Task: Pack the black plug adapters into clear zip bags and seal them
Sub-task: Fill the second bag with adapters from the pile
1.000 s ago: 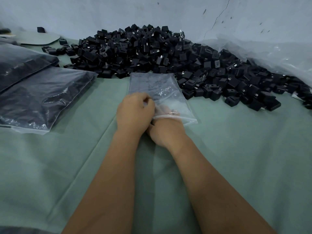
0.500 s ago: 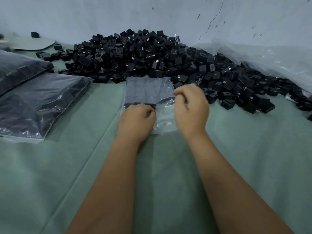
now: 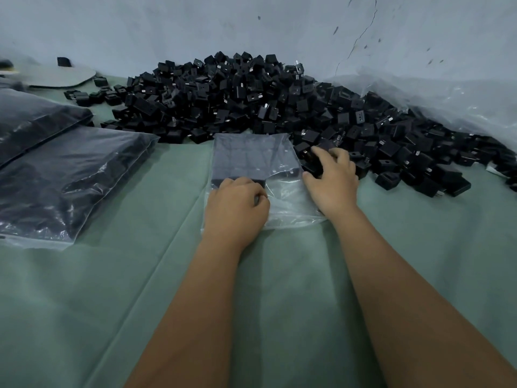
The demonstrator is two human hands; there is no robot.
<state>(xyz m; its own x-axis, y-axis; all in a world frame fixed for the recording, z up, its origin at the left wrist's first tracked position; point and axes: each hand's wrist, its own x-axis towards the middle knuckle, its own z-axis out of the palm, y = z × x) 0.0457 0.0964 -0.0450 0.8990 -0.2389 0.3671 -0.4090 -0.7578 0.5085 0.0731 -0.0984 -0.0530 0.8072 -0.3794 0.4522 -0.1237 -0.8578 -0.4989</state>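
On the green cloth (image 3: 140,275) before a grey wall, we see the clear zip bag (image 3: 253,161) just beyond our left hand (image 3: 236,204), which pinches its open mouth; our right hand (image 3: 331,179), beside the bag, curls seemingly around adapters at the near edge of the black adapter pile (image 3: 251,102).

I could read no text, label or number anywhere: not on the adapters (image 3: 251,102), the bags (image 3: 70,175) or the wall (image 3: 251,26)
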